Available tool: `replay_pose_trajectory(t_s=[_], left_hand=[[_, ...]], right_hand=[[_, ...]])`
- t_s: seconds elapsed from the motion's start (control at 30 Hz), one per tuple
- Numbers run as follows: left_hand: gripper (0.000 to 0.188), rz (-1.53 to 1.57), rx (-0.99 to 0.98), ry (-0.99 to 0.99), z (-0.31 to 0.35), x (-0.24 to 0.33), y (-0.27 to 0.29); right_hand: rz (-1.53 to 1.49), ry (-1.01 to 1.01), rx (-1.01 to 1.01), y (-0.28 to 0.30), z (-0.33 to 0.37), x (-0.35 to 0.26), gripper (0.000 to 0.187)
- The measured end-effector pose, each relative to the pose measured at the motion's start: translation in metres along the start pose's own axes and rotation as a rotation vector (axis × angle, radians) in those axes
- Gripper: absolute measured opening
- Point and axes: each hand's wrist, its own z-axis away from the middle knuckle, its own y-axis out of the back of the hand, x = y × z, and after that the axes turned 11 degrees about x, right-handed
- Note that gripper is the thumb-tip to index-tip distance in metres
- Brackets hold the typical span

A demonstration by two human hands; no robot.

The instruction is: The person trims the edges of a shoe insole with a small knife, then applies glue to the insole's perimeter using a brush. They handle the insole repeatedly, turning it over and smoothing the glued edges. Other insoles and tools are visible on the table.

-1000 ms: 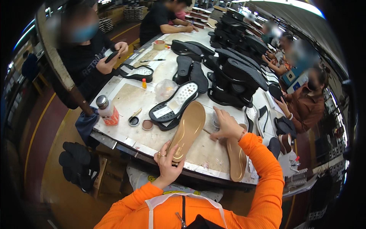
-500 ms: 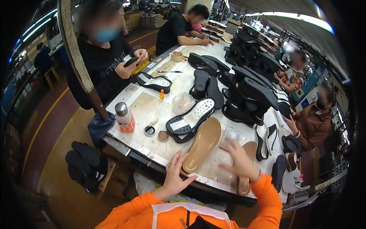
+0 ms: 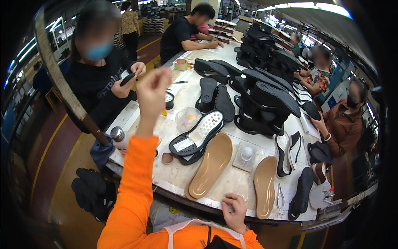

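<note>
My left hand is raised over the table's left side, its fingers bent and smeared, so I cannot make out anything in them. Below the raised forearm lie a small round brown lid and a black sole with a white inner bed, stacked on another. My right hand rests at the near table edge with its fingers loosely curled and nothing showing in them. It lies between one tan insole, which overlaps another beneath, and a second tan insole on the right.
A steel-capped bottle stands near the left corner. Beyond are a clear plastic bag and a tall pile of black soles. A clear knob sits on a square block. Metal snips lie right. Co-workers stand around.
My left hand has left the tan insole's side and swung up and forward. My right hand has come down and back to the near edge, its fingers more curled. The view has shifted slightly.
</note>
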Motion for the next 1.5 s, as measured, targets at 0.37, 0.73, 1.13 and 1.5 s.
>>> replay_pose_trajectory(t_s=[0.37, 0.73, 1.13, 1.5], left_hand=[[0.014, -0.989, -0.648, -0.069, -0.103, -0.219, -0.039], [0.031, -1.166, -0.805, 0.265, -0.118, -0.306, -0.030], [0.011, -0.995, -0.647, -0.013, -0.110, -0.279, -0.054], [0.016, 0.249, -0.730, 0.510, 0.059, 0.015, -0.087]], right_hand=[[0.166, -0.078, 0.310, -0.032, 0.000, 0.005, 0.016], [0.395, 0.076, 0.229, -0.029, -0.009, 0.001, 0.014], [0.366, -0.047, 0.263, -0.034, -0.005, 0.000, 0.015], [-0.226, -0.219, 0.179, -0.013, -0.013, -0.013, 0.007]])
